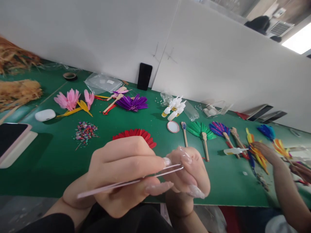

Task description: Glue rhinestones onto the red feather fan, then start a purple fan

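Left hand (pixel 123 160) gripping the tweezers (pixel 111 186), just this side of the red feather fan (pixel 148 139), tips right up at the right hand (pixel 191 171)! That one's curled closed, contents unclear. Beyond the fan, small bottles (pixel 173 107); left of it, confetti bits (pixel 86 132).

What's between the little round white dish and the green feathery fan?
The head view shows a wooden stick with a bluish top between the white dish and the green fan.
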Motion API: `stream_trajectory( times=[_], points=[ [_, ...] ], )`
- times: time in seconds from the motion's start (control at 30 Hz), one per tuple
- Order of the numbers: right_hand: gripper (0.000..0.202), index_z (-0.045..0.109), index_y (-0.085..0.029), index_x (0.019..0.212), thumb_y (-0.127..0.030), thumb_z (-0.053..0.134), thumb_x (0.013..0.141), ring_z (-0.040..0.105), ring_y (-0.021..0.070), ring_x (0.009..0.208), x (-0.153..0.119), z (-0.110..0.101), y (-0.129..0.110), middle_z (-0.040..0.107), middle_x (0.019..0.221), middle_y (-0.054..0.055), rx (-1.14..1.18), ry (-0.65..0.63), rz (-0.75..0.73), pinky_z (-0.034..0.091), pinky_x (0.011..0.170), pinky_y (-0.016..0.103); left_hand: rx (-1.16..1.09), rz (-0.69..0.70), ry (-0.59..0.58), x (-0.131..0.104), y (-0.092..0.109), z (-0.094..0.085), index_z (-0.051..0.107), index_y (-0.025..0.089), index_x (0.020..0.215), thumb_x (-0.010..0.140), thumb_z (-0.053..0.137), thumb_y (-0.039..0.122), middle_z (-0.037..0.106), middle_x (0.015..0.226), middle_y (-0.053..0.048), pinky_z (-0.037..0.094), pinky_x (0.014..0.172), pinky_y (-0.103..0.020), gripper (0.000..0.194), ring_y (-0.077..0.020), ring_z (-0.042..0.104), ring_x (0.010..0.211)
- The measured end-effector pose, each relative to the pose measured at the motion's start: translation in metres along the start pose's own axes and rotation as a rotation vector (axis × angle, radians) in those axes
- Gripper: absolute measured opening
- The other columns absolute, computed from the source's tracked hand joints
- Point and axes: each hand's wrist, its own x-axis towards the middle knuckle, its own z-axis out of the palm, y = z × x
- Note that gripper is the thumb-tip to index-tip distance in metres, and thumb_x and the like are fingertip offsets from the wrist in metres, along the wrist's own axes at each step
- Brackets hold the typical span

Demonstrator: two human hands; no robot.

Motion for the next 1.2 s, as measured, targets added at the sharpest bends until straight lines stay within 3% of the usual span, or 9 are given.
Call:
stream_trajectory(
  times=[0.23, 0.33, 0.43, 0.5, 0.63, 0.8, 0.97, 1.2],
  points=[
    [0.053, 0.026, -0.020, 0.047, -0.032, 0.036, 0.097, 0.025, 0.0034, 0.031, 0.000, 0.001, -0.001, 0.026, 0.035, -0.007, -0.022, 0.024, 0.019, 0.019, 0.033, 0.018, 0.094, 0.011, 0.003, -0.006, -0.003, -0.003, 0.066, 0.021, 0.085, 0.089, 0.055, 0.028, 0.066, 0.070, -0.001, 0.052, 0.049, -0.024, 0.014, -0.0132, 0.061, 0.059],
    [0.052, 0.026, -0.019, 0.048, -0.033, 0.039, 0.096, 0.026, 0.0030, 0.032, -0.001, 0.003, -0.002, 0.027, 0.037, -0.007, -0.023, 0.062, 0.022, 0.018, 0.034, 0.018, 0.128, 0.092, -0.008, -0.008, -0.004, -0.003, 0.065, 0.021, 0.086, 0.088, 0.056, 0.027, 0.067, 0.072, 0.000, 0.055, 0.053, -0.024, 0.011, -0.0126, 0.062, 0.061],
    [0.052, 0.026, -0.019, 0.047, -0.034, 0.039, 0.096, 0.026, 0.0028, 0.031, -0.004, 0.006, -0.001, 0.026, 0.036, -0.007, -0.043, 0.085, 0.010, 0.018, 0.033, 0.018, 0.105, 0.060, 0.010, -0.007, -0.003, -0.003, 0.066, 0.021, 0.085, 0.087, 0.057, 0.026, 0.068, 0.070, 0.000, 0.056, 0.054, -0.027, 0.010, -0.0146, 0.063, 0.061],
    [0.052, 0.026, -0.020, 0.047, -0.035, 0.039, 0.095, 0.025, 0.0031, 0.028, -0.005, 0.009, 0.001, 0.025, 0.033, -0.008, -0.055, 0.096, -0.001, 0.020, 0.031, 0.017, 0.031, 0.044, 0.019, -0.006, -0.004, -0.002, 0.066, 0.020, 0.082, 0.087, 0.056, 0.023, 0.068, 0.067, 0.000, 0.054, 0.049, -0.026, 0.011, -0.0143, 0.062, 0.057],
    [0.051, 0.028, -0.021, 0.046, -0.033, 0.043, 0.093, 0.020, 0.0028, 0.024, -0.005, 0.015, 0.003, 0.022, 0.030, -0.010, -0.055, 0.175, -0.038, 0.020, 0.028, 0.017, -0.218, 0.063, -0.073, -0.006, -0.006, 0.001, 0.065, 0.019, 0.076, 0.092, 0.050, 0.031, 0.064, 0.058, 0.002, 0.049, 0.045, -0.021, 0.025, -0.0087, 0.056, 0.048],
    [0.049, 0.033, -0.021, 0.046, -0.036, 0.043, 0.092, 0.021, 0.0036, 0.025, -0.008, 0.019, 0.004, 0.024, 0.032, -0.009, -0.051, 0.168, -0.058, 0.017, 0.026, 0.017, -0.370, 0.080, 0.057, -0.004, -0.002, 0.005, 0.066, 0.016, 0.070, 0.086, 0.057, 0.024, 0.060, 0.051, 0.000, 0.042, 0.037, -0.022, 0.020, -0.0083, 0.050, 0.040],
    [0.048, 0.037, -0.020, 0.048, -0.036, 0.043, 0.093, 0.024, 0.0033, 0.026, -0.014, 0.030, 0.004, 0.026, 0.035, -0.009, -0.048, 0.104, -0.072, 0.021, 0.027, 0.016, -0.226, 0.157, 0.125, -0.005, 0.009, 0.000, 0.065, 0.018, 0.075, 0.086, 0.055, 0.022, 0.064, 0.058, 0.000, 0.043, 0.037, -0.023, 0.015, -0.0095, 0.050, 0.043],
    [0.046, 0.045, -0.018, 0.054, -0.036, 0.038, 0.096, 0.022, 0.0031, 0.029, -0.024, 0.050, 0.004, 0.034, 0.039, -0.006, -0.167, 0.078, 0.024, 0.015, 0.027, 0.016, 0.007, 0.330, 0.088, -0.016, 0.020, -0.019, 0.065, 0.019, 0.083, 0.086, 0.054, 0.021, 0.065, 0.064, -0.001, 0.047, 0.043, -0.023, 0.012, -0.0107, 0.055, 0.050]
  ],
)
